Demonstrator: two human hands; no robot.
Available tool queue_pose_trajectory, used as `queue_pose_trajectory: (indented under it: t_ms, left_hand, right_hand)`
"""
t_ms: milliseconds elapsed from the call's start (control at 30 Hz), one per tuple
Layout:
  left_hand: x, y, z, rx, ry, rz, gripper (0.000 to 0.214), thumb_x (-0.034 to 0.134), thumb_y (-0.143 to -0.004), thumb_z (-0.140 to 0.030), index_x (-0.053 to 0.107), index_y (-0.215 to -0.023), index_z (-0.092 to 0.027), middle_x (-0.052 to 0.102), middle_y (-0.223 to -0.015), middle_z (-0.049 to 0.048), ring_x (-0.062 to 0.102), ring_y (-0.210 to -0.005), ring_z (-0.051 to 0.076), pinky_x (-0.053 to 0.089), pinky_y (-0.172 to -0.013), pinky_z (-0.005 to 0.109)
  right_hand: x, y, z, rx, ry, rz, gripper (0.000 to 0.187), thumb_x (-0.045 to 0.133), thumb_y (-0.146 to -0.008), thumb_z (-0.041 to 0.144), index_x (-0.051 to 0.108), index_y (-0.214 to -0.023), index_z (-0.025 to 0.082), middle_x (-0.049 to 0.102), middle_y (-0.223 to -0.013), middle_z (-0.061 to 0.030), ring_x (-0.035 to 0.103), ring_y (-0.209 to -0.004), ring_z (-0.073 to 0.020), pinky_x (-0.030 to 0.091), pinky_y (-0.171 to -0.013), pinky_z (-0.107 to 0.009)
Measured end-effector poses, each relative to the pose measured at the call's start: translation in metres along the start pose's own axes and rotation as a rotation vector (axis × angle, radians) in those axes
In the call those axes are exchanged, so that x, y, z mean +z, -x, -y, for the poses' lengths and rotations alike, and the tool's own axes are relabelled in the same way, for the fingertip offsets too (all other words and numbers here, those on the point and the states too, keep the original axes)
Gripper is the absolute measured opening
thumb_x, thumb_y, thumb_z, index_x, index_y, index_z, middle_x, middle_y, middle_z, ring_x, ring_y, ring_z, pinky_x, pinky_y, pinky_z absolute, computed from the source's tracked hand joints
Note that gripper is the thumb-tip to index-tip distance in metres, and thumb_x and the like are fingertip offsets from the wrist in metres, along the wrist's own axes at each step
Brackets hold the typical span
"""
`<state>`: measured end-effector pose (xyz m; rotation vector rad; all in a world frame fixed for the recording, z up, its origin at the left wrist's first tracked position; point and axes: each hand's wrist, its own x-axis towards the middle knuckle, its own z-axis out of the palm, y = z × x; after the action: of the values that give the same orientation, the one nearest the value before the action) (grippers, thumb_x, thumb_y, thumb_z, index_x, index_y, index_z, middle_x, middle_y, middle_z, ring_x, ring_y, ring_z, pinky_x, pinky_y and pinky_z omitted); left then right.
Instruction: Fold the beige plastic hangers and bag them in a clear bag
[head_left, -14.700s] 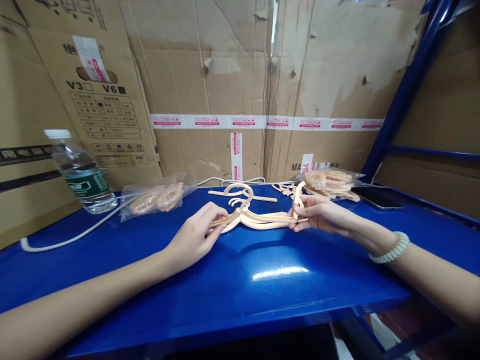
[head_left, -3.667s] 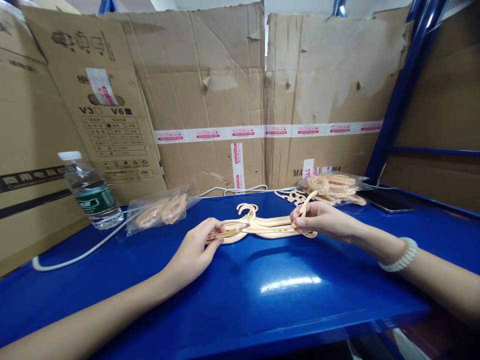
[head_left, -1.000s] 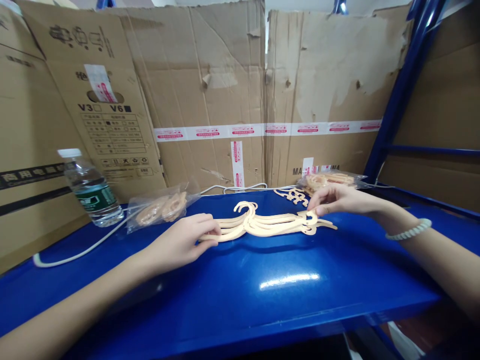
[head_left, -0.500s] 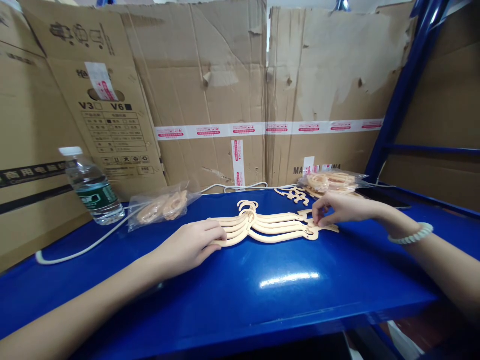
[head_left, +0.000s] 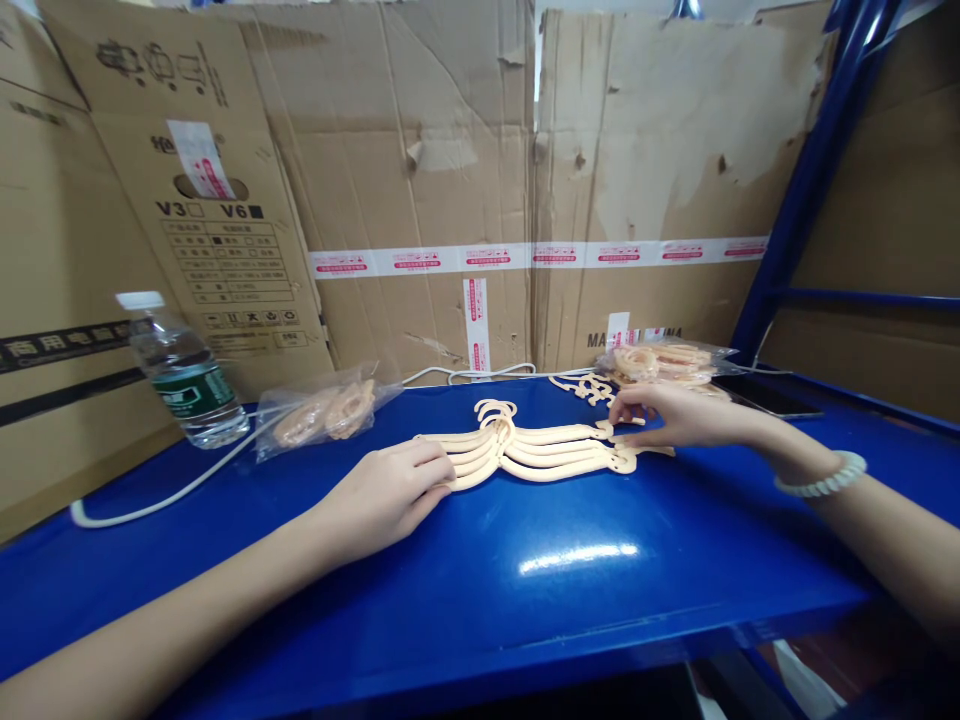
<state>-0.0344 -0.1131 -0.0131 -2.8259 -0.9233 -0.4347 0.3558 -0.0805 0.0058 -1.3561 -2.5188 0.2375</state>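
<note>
Several cream plastic clothes hangers (head_left: 555,474) lie fanned in a row on the blue table, their hooks bunched at the middle. At the left ends of the hangers, my left hand (head_left: 397,490) is closed, fingers curled over the arms and thumb at the front. My right hand (head_left: 667,412), with a beaded bracelet on its wrist, pinches the right end of one of the rear hangers; its fingertips partly hide the piece. Short cream parts stick out to the right under that hand. Behind it lies a small heap of loose cream hook-like pieces (head_left: 589,388).
A clear bag of cream parts (head_left: 664,360) lies at the back right beside a dark flat device (head_left: 776,398). At the left stand a water bottle (head_left: 191,385) and another bagged set (head_left: 330,415), near a white cable (head_left: 172,505). Cardboard (head_left: 420,190) walls the back.
My right hand has shifted slightly left and back along the hanger ends. The short parts beneath it have moved a little. My left hand stays nearly where it was.
</note>
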Motion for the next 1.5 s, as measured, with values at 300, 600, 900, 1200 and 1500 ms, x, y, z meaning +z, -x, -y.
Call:
queue_pose_trajectory:
  t_ms: [300,600,900,1200,1500]
  left_hand:
    - [0.006,0.000,-0.002,-0.087,0.025,-0.017,0.024,0.047,-0.092,-0.023,0.059,-0.112,-0.020,0.059,-0.118,0.0112,0.054,-0.108,0.027,0.046,-0.093,0.042]
    - [0.023,0.002,0.010,-0.262,0.064,0.063,0.046,0.035,-0.099,-0.040,0.041,-0.142,-0.025,0.039,-0.149,0.0109,0.031,-0.139,0.031,0.027,-0.112,0.054]
    - [0.031,-0.004,0.017,-0.325,0.059,0.114,0.052,0.029,-0.100,-0.046,0.034,-0.147,-0.025,0.026,-0.155,0.0114,0.023,-0.143,0.032,0.025,-0.112,0.055]
    - [0.023,-0.006,0.006,-0.404,0.057,0.246,0.061,0.027,-0.098,-0.051,0.020,-0.152,-0.024,0.013,-0.158,0.0113,0.011,-0.145,0.032,0.018,-0.113,0.058]
    - [0.024,-0.006,0.005,-0.419,0.051,0.244,0.060,0.027,-0.098,-0.051,0.019,-0.152,-0.028,0.012,-0.159,0.0090,0.009,-0.146,0.030,0.017,-0.114,0.057]
  right_hand:
    - [0.050,-0.002,0.057,-0.139,-0.014,-0.137,0.061,0.045,-0.092,0.054,0.042,-0.142,0.018,0.043,-0.145,-0.0155,0.037,-0.135,-0.0329,0.032,-0.110,-0.052]
    - [0.057,-0.005,0.042,-0.109,0.116,0.034,0.068,0.031,-0.097,0.057,0.027,-0.151,0.017,0.026,-0.154,-0.0125,0.017,-0.144,-0.0326,0.017,-0.117,-0.055]
    - [0.058,-0.015,0.032,-0.111,0.137,-0.012,0.066,0.031,-0.096,0.057,0.030,-0.149,0.018,0.031,-0.152,-0.0137,0.023,-0.142,-0.0337,0.021,-0.115,-0.057]
    - [0.055,-0.016,0.036,-0.081,0.131,-0.029,0.067,0.029,-0.096,0.056,0.033,-0.147,0.013,0.033,-0.151,-0.0164,0.028,-0.140,-0.0323,0.025,-0.114,-0.053]
    - [-0.010,-0.094,-0.002,0.313,0.395,0.024,0.044,0.055,-0.089,0.047,0.065,-0.114,0.011,0.067,-0.113,-0.0201,0.064,-0.104,-0.0329,0.049,-0.086,-0.039]
